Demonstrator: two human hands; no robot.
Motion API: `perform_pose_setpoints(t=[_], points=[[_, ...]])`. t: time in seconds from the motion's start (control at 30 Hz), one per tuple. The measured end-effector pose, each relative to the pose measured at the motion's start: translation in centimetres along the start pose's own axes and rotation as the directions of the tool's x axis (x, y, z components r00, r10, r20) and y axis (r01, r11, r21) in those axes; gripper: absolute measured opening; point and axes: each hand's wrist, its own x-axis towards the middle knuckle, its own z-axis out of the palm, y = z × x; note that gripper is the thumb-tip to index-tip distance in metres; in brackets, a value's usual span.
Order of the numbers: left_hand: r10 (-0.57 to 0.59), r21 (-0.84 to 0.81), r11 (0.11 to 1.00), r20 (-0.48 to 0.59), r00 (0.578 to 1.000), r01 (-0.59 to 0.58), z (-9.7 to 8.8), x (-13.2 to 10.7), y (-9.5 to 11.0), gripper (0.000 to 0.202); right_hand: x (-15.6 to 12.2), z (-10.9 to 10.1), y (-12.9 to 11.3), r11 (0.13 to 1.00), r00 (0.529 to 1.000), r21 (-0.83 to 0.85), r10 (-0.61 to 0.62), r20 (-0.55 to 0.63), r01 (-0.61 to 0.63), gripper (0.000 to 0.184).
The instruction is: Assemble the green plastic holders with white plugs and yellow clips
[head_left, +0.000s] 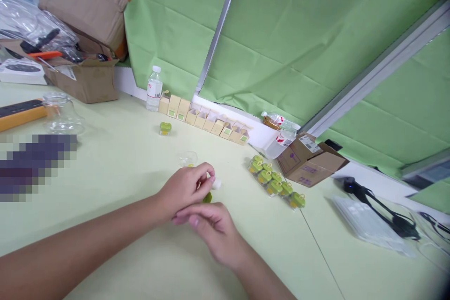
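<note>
My left hand [189, 189] is over the middle of the table with its fingers curled in toward the thumb. Whatever it may hold is hidden. Just beyond its fingertips shows a small white piece [216, 183]; whether it is touched, I cannot tell. A green lid-like part [208, 197] peeks out between the two hands. My right hand [218, 233] lies against the underside of my left hand, fingers stretched out and thumb apart. Behind the left hand is a clear plastic piece [189, 157]. Farther back stands a small clear box with a green lid [165, 128].
Several green-lidded boxes [274, 186] cluster at the right. A row of small cardboard boxes [202, 118] lines the back, beside a water bottle [153, 89]. An open carton [309, 159], a black cable device [383, 211] and a clear jar [62, 115] stand around.
</note>
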Motion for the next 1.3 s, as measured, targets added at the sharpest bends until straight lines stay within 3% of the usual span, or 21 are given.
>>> perform_pose_setpoints(t=[0.13, 0.33, 0.4, 0.5, 0.53, 0.6, 0.67, 0.77, 0.87, 1.1, 1.2, 1.3], points=[[-0.034, 0.035, 0.999, -0.008, 0.999, 0.034, 0.4, -0.1, 0.0, 0.008, -0.3, 0.5, 0.3, 0.999, 1.000, -0.042, -0.025, -0.018, 0.024, 0.026], [-0.025, 0.027, 0.999, -0.011, 1.000, 0.026, -1.0, 0.6, -0.7, 0.010, 0.2, -2.1, 1.0, 0.999, 0.968, 0.016, -0.028, -0.250, 0.033, 0.032], [-0.016, 0.094, 0.995, -0.031, 0.999, 0.019, -1.5, 0.9, -1.1, 0.010, 0.5, -3.5, 1.5, 0.998, 0.914, -0.056, -0.055, -0.401, 0.036, 0.035], [0.024, 0.227, 0.974, 0.000, 1.000, -0.024, -2.1, 1.2, -2.3, 0.015, 1.1, -5.9, 2.6, 0.936, 0.786, -0.347, -0.179, -0.592, -0.048, 0.034], [0.032, 0.265, 0.964, 0.027, 0.999, -0.038, -2.2, 1.2, -2.8, 0.017, 1.2, -6.6, 3.1, 0.886, 0.793, -0.451, -0.199, -0.576, -0.105, 0.034], [0.032, 0.310, 0.949, 0.108, 0.994, -0.064, -2.3, 1.1, -3.9, 0.021, 1.4, -7.5, 3.9, 0.784, 0.859, -0.595, -0.172, -0.482, -0.177, 0.037], [0.045, 0.317, 0.942, 0.212, 0.976, -0.112, -2.2, 0.8, -4.6, 0.026, 1.5, -7.8, 4.7, 0.718, 0.916, -0.675, -0.136, -0.377, -0.172, 0.041], [0.061, 0.293, 0.942, 0.330, 0.942, -0.164, -1.9, 0.3, -5.0, 0.025, 1.5, -7.5, 5.5, 0.671, 0.941, -0.727, -0.136, -0.311, -0.143, 0.042], [0.045, 0.275, 0.949, 0.364, 0.930, -0.154, -1.7, 0.1, -4.9, 0.019, 1.5, -7.3, 5.7, 0.652, 0.938, -0.742, -0.139, -0.317, -0.155, 0.040], [0.011, 0.254, 0.962, 0.329, 0.944, -0.100, -1.7, 0.4, -5.3, 0.015, 1.6, -7.4, 5.4, 0.608, 0.929, -0.780, -0.183, -0.321, -0.150, 0.039], [0.004, 0.234, 0.968, 0.342, 0.940, -0.089, -1.9, 0.6, -5.4, 0.015, 1.6, -7.4, 4.7, 0.596, 0.874, -0.792, -0.309, -0.375, -0.129, 0.029], [0.046, 0.162, 0.982, 0.304, 0.952, -0.099, -2.1, 0.9, -4.8, 0.015, 1.4, -7.3, 3.8, 0.637, 0.807, -0.766, -0.408, -0.428, -0.084, 0.017]])
